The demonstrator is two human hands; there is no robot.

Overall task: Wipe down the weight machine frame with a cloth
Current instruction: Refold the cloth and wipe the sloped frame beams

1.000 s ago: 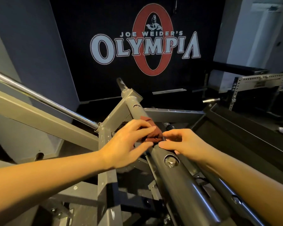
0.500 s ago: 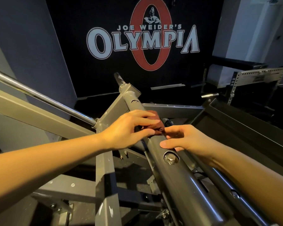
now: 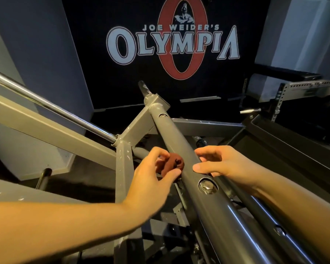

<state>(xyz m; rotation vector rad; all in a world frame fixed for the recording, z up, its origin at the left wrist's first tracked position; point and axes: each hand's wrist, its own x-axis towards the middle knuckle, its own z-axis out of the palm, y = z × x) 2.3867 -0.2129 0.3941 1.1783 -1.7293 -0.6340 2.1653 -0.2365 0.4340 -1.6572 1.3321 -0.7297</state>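
Observation:
The grey weight machine frame (image 3: 177, 141) fills the middle of the view, its thick round tube running from the far centre toward my lower right. My left hand (image 3: 151, 180) grips a small reddish-brown cloth (image 3: 172, 164), bunched between thumb and fingers against the tube's left side. On the tube's right side, my right hand (image 3: 223, 164) holds the tube with its thumb on top and its fingers curled over the far side. A bolt (image 3: 208, 186) sits in a round recess just below my right thumb.
A chrome bar (image 3: 51, 109) slants from the upper left into the frame joint. A perforated rack upright (image 3: 278, 100) and a black bench stand at the back right. A black angled plate (image 3: 286, 141) lies right of the tube. A dark logo wall is behind.
My left hand has slid the cloth down the tube toward me and off to its left side. The right hand has stayed on the tube. More of the upper tube is bare.

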